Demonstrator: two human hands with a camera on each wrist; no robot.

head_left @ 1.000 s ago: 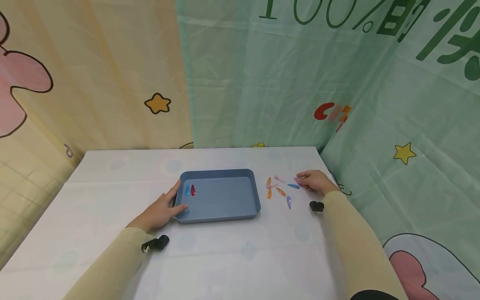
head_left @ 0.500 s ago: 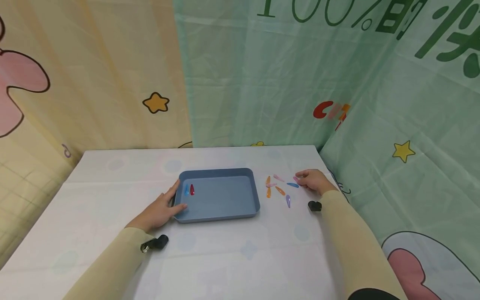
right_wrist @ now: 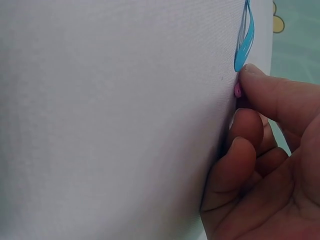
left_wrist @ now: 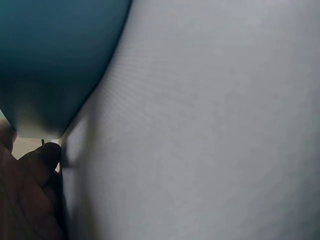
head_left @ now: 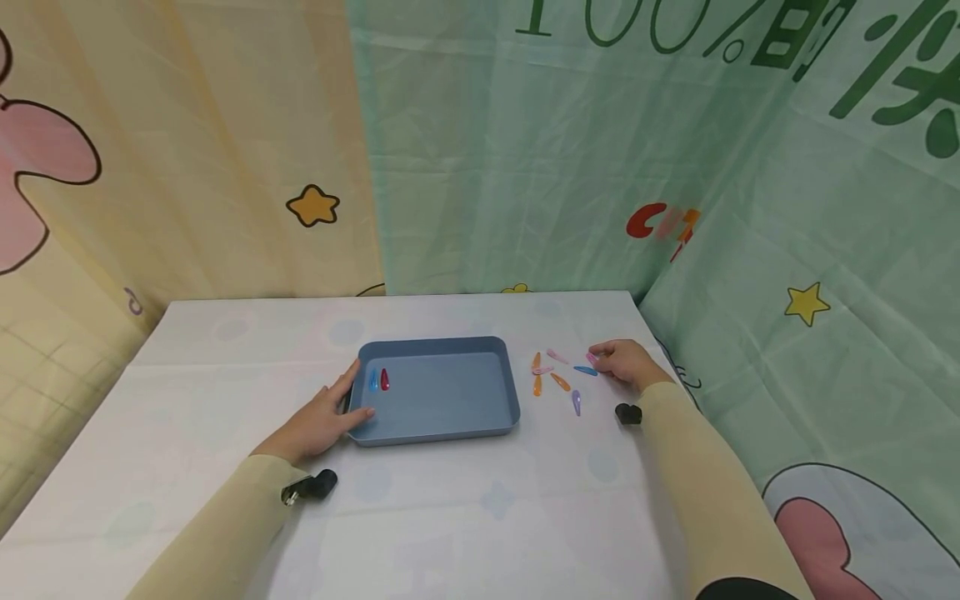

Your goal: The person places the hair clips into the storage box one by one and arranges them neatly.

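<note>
My left hand [head_left: 318, 421] holds the left side of a blue-grey tray [head_left: 442, 435], its thumb over the rim and its fingers along the outer edge. Inside the tray lie a blue hair clip [head_left: 372, 380] and a red hair clip [head_left: 385, 379], side by side. On the right, my right hand [head_left: 628, 362] pinches a pink hair clip [right_wrist: 238, 90] between thumb and fingers, low at the tabletop. A blue hair clip [right_wrist: 244, 52] lies just beyond the thumb tip in the right wrist view.
Several loose hair clips lie between the tray and my right hand, among them an orange one [head_left: 560, 382], a purple one [head_left: 577, 402] and a pink one [head_left: 557, 356]. A white cloth covers the table [head_left: 450, 517]. Printed curtains [head_left: 487, 167] hang behind and at the sides.
My right hand stays at the pink hair clip, its fingertips shifting only slightly. The left hand and the tray keep their places; the head view has moved a little.
</note>
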